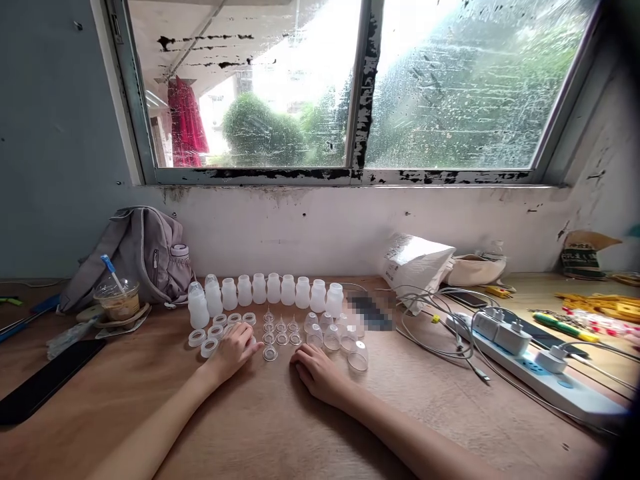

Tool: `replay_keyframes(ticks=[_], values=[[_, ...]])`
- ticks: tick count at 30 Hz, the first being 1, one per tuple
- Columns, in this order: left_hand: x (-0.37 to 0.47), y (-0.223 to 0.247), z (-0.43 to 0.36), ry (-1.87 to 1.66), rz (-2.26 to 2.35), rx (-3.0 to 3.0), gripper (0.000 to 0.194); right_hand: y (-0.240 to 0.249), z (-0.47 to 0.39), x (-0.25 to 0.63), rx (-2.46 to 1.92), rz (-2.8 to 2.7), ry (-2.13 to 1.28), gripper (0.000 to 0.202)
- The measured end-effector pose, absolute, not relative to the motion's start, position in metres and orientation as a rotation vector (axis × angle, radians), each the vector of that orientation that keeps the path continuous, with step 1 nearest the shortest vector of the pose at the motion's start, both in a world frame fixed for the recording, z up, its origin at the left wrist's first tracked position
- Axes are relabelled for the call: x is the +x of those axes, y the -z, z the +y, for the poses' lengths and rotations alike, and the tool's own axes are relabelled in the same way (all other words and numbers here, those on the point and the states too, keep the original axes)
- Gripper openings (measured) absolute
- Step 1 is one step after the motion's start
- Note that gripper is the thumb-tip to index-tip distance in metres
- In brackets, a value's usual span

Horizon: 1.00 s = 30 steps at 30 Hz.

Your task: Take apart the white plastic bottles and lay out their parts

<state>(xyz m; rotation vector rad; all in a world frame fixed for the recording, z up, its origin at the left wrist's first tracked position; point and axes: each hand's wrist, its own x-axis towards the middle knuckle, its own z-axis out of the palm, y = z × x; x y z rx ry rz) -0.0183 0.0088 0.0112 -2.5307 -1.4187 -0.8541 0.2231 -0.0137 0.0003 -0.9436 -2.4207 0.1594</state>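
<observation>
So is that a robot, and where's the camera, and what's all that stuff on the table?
No robot here! These are a person's two bare hands. There is just one picture, from a camera worn on the person's head, looking forward and down.

On the wooden table stands a curved row of small whitish bottles. The two at the left end wear clear tops. In front are white rings, little clear pointed pieces and clear domed caps. Farther out are a backpack, a drink cup and a power strip.

The left hand rests by the rings; I can't tell if it holds one. The right hand rests on the table, with nothing to be seen in it.
</observation>
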Motion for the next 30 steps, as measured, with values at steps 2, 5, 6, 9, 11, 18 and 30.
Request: replay_keyframes(ticks=[2,5,6,9,11,18,30], values=[[-0.019,-0.014,0.008,0.89,-1.312,-2.56,0.024,0.0,-0.014,0.224,-0.932,-2.418,-0.165,0.019],[-0.017,-0.017,0.004,0.947,-1.073,-2.638,0.021,-0.001,-0.016,0.225,-0.882,-2.379,-0.177,0.022],[-0.016,-0.018,0.001,0.959,-0.997,-2.652,0.019,-0.002,-0.017,0.225,-0.856,-2.359,-0.167,0.024],[-0.008,-0.018,-0.008,0.981,-0.846,-2.625,0.014,-0.005,-0.021,0.224,-0.782,-2.334,-0.11,0.026],[-0.002,-0.017,-0.012,1.019,-0.769,-2.58,0.014,-0.007,-0.024,0.223,-0.757,-2.356,-0.081,0.025],[0.01,-0.012,-0.018,1.108,-0.685,-2.631,0.013,-0.005,-0.03,0.221,-0.776,-2.268,-0.151,0.021],[0.009,-0.011,-0.015,1.261,-0.95,-2.697,0.018,0.0,-0.026,0.221,-0.854,-2.178,-0.259,0.03]])
